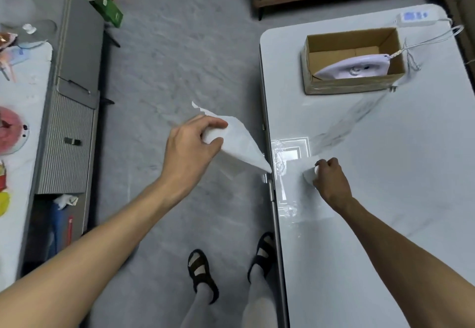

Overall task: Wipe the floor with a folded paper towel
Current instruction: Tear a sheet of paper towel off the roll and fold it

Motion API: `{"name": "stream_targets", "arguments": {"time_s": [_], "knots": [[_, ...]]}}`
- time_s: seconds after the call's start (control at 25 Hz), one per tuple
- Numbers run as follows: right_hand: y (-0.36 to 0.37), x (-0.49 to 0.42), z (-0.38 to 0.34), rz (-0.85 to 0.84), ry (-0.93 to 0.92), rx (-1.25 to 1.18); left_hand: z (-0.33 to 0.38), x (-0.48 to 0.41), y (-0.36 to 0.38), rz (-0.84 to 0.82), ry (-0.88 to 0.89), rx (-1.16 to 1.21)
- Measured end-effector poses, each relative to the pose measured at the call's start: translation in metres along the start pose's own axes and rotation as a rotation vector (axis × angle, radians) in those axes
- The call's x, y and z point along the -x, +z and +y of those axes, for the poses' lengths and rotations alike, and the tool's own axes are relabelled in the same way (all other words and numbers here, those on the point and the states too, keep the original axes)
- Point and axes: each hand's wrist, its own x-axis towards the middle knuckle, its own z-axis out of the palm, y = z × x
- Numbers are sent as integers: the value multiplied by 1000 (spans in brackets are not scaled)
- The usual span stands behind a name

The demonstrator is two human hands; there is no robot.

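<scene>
1. While not yet folded: paper towel [239,145] pinched in left fingers [216,124], trailing off to their right, well above floor [167,70].
2. Right fingers [325,165] curled round something white [309,173] on worktop [385,173].
3. Next, probably: fold, crouch, wipe.

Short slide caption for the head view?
Left hand grips a paper towel above the floor; right hand pinches a white sheet on the table.
</scene>
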Motion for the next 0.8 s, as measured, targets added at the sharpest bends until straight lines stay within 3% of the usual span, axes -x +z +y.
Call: {"name": "stream_targets", "arguments": {"time_s": [0.16, 0.24, 0.28, 0.36, 0.48, 0.68, 0.8], "knots": [[-24, 9, -27, 22, -18, 58, 3, -3, -12, -25, -166, 198], [-54, 28, -66, 38, -98, -280, 13, -4, -28, -28, -268, 378], [-72, 43, -92, -28, -138, -516, 20, -3, -40, -24, -301, 454], [-105, 74, -140, -164, -218, -752, 36, 0, -69, -24, -320, 569], [-147, 122, -200, -291, -288, -795, 55, 5, -128, -45, -335, 741], [-206, 196, -270, -334, -343, -1019, 62, 19, -237, -2, -333, 1059], [-236, 237, -313, -356, -296, -1203, 55, 48, -275, -226, -336, 1090]]}}
